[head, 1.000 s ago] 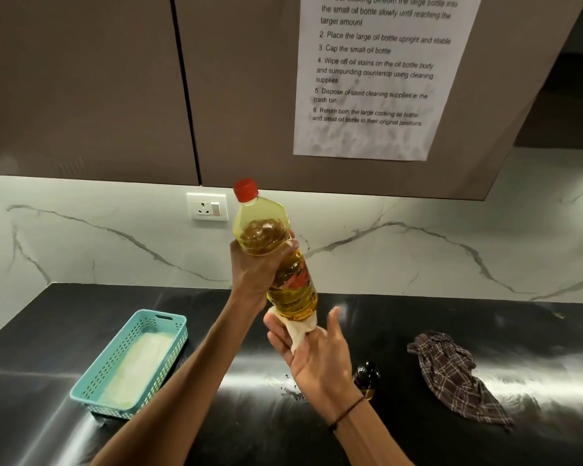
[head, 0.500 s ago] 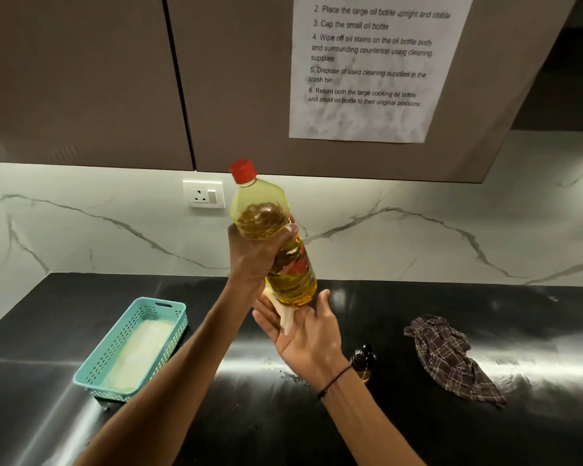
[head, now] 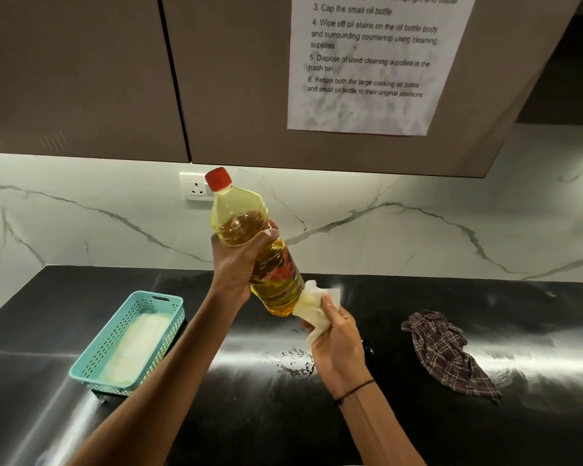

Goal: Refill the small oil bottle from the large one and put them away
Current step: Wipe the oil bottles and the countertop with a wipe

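Head view, centre frame: large oil bottle (head: 263, 257) tilted above the black countertop (head: 485, 432), gripped mid-body by left hand (head: 236, 264); right hand (head: 334, 334) pinching tissue (head: 312, 306) against its base (likely heavy, slippery; best held around the waist).

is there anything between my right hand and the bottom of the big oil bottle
Yes. A crumpled white tissue sits between your right hand and the base of the large oil bottle, pressed against it.

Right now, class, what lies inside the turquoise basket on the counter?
The turquoise basket holds a flat pale sheet, perhaps folded tissue, covering its floor. Whatever lies beneath that sheet cannot be seen.
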Demonstrator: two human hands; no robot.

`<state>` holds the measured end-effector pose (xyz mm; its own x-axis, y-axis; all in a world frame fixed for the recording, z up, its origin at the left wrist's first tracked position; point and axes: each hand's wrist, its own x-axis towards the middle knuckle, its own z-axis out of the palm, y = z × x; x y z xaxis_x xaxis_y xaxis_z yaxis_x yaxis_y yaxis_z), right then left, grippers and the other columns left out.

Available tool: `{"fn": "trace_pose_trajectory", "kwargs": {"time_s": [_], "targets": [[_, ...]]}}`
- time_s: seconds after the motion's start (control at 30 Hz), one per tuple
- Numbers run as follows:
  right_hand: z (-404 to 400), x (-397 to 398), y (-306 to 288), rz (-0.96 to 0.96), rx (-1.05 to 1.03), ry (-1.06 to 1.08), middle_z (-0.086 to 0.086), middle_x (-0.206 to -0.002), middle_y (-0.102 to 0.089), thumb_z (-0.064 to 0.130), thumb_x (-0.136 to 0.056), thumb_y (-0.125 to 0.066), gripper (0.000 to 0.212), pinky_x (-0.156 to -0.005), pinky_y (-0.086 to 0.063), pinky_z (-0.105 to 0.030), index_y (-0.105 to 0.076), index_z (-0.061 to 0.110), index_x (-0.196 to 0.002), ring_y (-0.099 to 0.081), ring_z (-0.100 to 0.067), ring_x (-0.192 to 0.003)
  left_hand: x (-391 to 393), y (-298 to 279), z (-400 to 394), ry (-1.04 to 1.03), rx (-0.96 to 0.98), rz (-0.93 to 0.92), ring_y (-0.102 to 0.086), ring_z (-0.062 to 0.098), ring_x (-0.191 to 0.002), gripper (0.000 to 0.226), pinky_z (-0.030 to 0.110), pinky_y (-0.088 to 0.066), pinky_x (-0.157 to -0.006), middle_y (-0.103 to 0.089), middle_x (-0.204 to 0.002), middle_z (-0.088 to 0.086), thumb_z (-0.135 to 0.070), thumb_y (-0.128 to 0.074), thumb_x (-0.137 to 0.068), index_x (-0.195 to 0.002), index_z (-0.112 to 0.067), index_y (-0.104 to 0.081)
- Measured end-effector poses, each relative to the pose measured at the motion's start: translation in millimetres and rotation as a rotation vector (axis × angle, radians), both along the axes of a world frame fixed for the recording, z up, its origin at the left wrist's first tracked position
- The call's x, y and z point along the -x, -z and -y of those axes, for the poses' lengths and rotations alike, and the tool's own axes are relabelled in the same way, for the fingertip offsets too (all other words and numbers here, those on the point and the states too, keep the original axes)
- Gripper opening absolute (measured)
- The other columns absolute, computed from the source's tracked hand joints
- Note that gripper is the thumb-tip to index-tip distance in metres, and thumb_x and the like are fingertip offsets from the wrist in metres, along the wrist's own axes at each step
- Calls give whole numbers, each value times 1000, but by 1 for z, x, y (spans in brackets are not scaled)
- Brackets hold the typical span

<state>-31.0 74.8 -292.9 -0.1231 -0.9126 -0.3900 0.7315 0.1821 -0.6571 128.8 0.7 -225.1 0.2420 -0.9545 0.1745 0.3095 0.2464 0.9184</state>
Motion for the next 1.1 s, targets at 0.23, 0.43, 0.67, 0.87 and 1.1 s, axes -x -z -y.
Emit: {"fn": "trace_pose_trajectory", "kwargs": {"time_s": [0.23, 0.43, 0.67, 0.87, 1.1], "targets": [[0, 6, 7, 165, -25, 28, -14, -112, -61, 11, -106, -52, 23, -68, -46, -29, -60, 7, -127, -57, -19, -86, -1, -7, -5, 45, 4, -133, -76, 22, -87, 61, 39, -64, -76, -77, -94, 6, -25, -87, -65, -119, -10, -62], [6, -31, 6, -390, -51, 123, -17, -100, -64, -9, -94, -63, 23, -80, -59, -47, -57, 5, -111, -61, -26, -89, 21, -3, -13, 27, -53, -156, -78, 22, -91, 80, 39, -66, -80, -77, -100, 7, -38, -89, -50, -121, -14, -63], [-14, -23, -4, 145, -55, 92, -17, -125, -72, 38, -110, -41, 45, -116, -44, -44, -62, 3, -130, -65, -28, -123, 22, 4, -8, -109, -122, -176, -75, 33, -109, 96, 52, -63, -95, -73, -121, 16, -42, -92, -45, -131, -14, -62], [-21, -31, -5, 85, 87, 210, -10, -131, -71, 11, -110, -40, 35, -106, -53, -34, -64, 8, -136, -67, -22, -124, 18, 5, -5, -161, -100, -163, -80, 15, -84, 64, 33, -66, -74, -78, -84, -10, -41, -93, -45, -103, -29, -69], [-9, -46, 11, 273, -72, 133, -16, -134, -68, 25, -112, -39, 40, -120, -40, -41, -59, 4, -139, -62, -27, -129, 29, 12, -8, -161, -87, -78, -78, 5, -80, 42, 22, -62, -69, -78, -80, -17, -44, -92, -45, -85, -41, -78]]}}
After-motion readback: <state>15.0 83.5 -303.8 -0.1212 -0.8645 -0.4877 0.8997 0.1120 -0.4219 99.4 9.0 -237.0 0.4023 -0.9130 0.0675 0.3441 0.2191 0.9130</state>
